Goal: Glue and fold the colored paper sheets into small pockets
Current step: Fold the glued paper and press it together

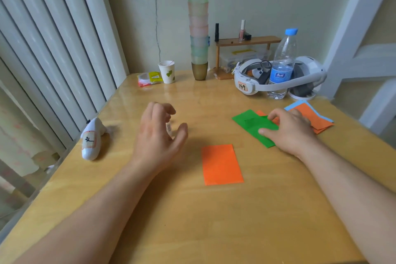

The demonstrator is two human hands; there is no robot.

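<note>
The wooden counter (192, 221) carries the paper work. A folded orange pocket (221, 164) lies flat near the middle, toward the near edge, touched by neither hand. The right hand (289, 130) rests on the green sheet (252, 126) toward the right edge, its grip pressing down with thumb and fingertips on the paper. Just behind it, partly under the hand, lies a small stack of orange sheets (317, 118) with a blue sheet (291, 106) showing beneath. The left hand (158, 133) hovers above the bare wood left of centre, its grip loosely curled and spread; a small white thing (169, 128) shows beside its fingers, too hidden to name. Near the left edge lies a white glue bottle (92, 139) on its side.
</note>
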